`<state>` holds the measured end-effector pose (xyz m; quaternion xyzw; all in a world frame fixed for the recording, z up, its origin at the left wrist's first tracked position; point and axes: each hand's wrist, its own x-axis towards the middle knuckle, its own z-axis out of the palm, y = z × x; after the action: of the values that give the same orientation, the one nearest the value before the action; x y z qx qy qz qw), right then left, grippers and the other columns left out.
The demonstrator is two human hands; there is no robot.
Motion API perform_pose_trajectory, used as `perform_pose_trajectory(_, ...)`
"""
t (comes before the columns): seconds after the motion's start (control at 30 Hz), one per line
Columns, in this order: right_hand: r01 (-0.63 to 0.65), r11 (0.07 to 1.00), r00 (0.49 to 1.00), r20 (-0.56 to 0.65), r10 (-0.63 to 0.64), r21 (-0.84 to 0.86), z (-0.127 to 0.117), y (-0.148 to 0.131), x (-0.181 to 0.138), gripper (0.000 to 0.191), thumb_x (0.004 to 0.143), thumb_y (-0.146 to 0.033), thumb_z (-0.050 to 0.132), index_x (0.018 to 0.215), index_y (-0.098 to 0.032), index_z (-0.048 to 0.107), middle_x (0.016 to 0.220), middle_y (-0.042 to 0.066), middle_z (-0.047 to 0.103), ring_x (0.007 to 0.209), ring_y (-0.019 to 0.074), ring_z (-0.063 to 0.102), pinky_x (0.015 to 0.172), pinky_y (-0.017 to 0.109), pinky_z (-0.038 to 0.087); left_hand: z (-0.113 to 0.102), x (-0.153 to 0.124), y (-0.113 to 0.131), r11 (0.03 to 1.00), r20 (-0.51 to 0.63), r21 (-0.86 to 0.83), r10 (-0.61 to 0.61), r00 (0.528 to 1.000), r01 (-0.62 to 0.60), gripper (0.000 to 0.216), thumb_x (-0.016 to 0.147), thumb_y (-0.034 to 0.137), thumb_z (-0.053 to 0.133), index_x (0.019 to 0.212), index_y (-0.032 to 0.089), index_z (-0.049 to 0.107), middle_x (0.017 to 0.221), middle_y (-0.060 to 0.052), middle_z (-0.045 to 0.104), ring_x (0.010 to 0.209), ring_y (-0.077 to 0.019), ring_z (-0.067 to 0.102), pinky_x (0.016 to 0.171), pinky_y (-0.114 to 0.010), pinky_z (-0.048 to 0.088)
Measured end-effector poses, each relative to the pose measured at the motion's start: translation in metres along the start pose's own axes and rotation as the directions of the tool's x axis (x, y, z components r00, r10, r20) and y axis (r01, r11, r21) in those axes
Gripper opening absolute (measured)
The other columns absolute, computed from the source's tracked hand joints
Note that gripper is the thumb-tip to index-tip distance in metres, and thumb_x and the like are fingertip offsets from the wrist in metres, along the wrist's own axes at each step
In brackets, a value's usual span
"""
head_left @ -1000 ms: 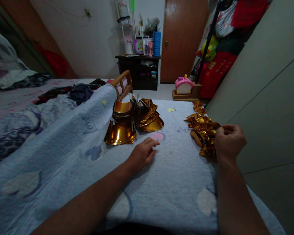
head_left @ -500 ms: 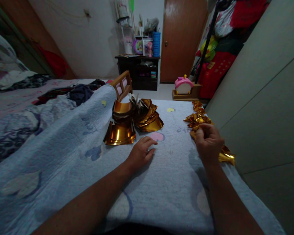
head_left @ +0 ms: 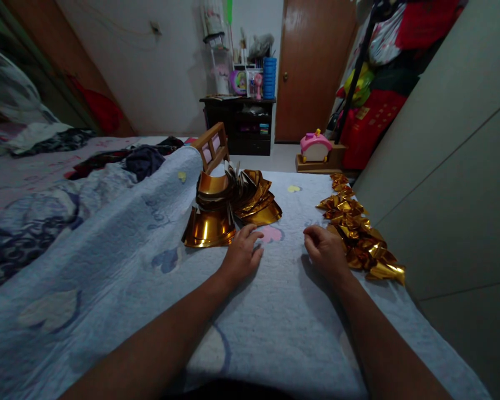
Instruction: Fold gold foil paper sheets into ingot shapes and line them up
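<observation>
My left hand (head_left: 242, 254) rests on the blue bedspread, fingers apart and holding nothing. Its fingertips are close to the near edge of a stack of curved gold foil sheets (head_left: 211, 226). A second fanned bundle of gold foil sheets (head_left: 256, 203) lies against that stack on the right. My right hand (head_left: 327, 251) is over the bedspread, its fingers curled in toward the thumb, and nothing shows in it. Just beyond it, on the right, runs a row of folded gold foil pieces (head_left: 364, 241), heaped along the bed's edge.
The heart-patterned bedspread (head_left: 275, 311) covers the surface. A wooden rail (head_left: 211, 145) rises behind the foil stacks. Rumpled clothes (head_left: 144, 161) lie at the left. A pale cabinet panel (head_left: 454, 183) borders the right side, and a pink toy (head_left: 315, 147) stands beyond the far edge.
My right hand has moved left, away from the row of folded gold foil pieces, uncovering it. My left hand has shifted slightly toward the foil stack. The view has shifted a little.
</observation>
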<state>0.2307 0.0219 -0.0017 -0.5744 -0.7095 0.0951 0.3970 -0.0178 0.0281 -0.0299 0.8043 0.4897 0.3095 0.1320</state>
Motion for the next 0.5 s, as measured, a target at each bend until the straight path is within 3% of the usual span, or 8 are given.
perform_pose_trajectory(0.17,-0.004,1.0,1.0,0.01,0.003,0.01,0.0041,0.0039,-0.0003,0.017,0.081,-0.024,0.05,0.079,-0.019,0.066,0.071,0.005,0.069,0.065,0.019,0.062,0.065,0.029,0.042,0.0065,0.0009,-0.0012,0.995,-0.023,0.096,-0.027,0.999,0.029,0.035,0.086,0.016,0.064,0.121,0.015,0.061,0.137,-0.016,0.054,0.127,-0.0332,0.055,0.111,-0.055,0.046)
perform_pose_trajectory(0.5,-0.015,1.0,0.998,0.066,0.015,0.014,0.0049,0.0062,-0.0013,0.017,0.081,-0.025,0.049,0.079,-0.019,0.065,0.069,0.005,0.067,0.062,0.0186,0.06,0.063,0.029,0.041,0.0078,0.0038,0.0027,0.992,-0.023,0.112,-0.055,0.998,0.058,0.045,0.084,0.018,0.067,0.128,0.015,0.058,0.148,-0.02,0.042,0.138,-0.0375,0.047,0.114,-0.056,0.044)
